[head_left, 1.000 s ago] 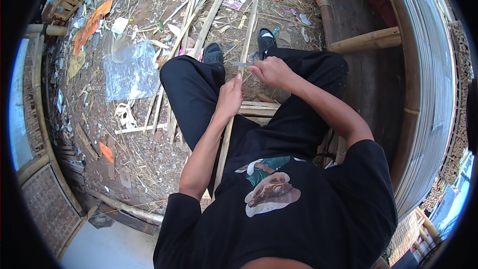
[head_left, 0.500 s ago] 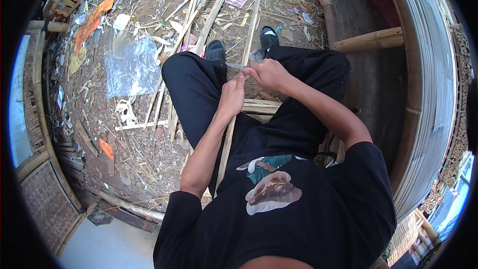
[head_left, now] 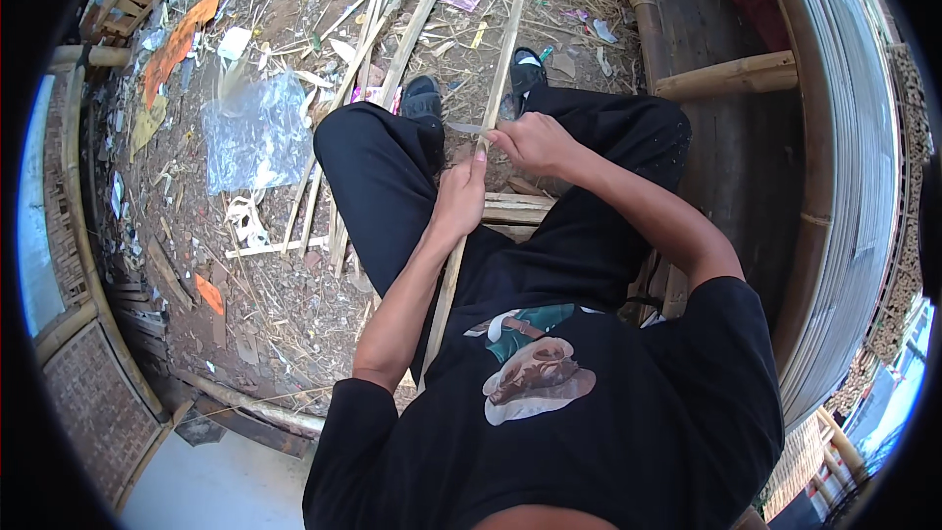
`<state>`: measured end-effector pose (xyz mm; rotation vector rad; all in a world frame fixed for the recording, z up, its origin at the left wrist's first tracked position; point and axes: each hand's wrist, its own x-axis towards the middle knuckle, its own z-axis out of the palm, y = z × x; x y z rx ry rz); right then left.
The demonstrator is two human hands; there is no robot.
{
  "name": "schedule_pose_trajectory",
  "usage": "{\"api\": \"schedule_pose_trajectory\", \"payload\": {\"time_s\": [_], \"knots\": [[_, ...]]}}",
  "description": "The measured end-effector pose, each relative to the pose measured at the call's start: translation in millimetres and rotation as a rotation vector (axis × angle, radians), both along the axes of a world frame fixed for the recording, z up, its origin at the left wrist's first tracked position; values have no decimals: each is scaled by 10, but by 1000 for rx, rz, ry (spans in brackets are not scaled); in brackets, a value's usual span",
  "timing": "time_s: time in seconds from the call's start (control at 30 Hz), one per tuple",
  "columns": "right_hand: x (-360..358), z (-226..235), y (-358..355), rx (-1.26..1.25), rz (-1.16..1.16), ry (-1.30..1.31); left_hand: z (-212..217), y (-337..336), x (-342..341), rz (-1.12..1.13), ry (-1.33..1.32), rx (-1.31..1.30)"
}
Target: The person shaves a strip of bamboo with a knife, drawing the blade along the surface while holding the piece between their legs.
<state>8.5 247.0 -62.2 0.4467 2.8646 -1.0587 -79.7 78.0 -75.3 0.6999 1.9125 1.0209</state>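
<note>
A long, narrow bamboo strip [head_left: 505,49] runs from beside my waist, between my knees, out past my feet. My left hand [head_left: 459,198] is closed around it, thumb stretched along the strip. Just beyond, my right hand [head_left: 535,145] is closed on a knife [head_left: 465,128]; its handle is hidden in my fist. The blade points left and lies across the strip, a little ahead of my left thumb. Whether the edge bites into the bamboo cannot be seen.
More bamboo strips [head_left: 412,39] lie on the littered ground at the left of my feet. A clear plastic sheet [head_left: 257,132] and an orange scrap [head_left: 180,44] lie farther left. Short wood pieces [head_left: 515,208] sit between my thighs. A bamboo post [head_left: 726,79] stands out at the right.
The strip's far end has swung slightly to the right. My left hand sits a little nearer to me, and a wider gap shows between it and the knife.
</note>
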Motion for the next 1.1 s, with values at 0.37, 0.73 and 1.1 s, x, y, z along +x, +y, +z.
{"api": "schedule_pose_trajectory", "payload": {"time_s": [0.37,0.73,1.1], "knots": [[-200,-274,170,83,0,67,15,-78,-66,48,34,-81],[-40,-155,158,-25,-120,114,63,-96,-22,39,-140,-35],[-319,-415,691,56,-144,163,109,-136,-42,37,-110,-68]]}}
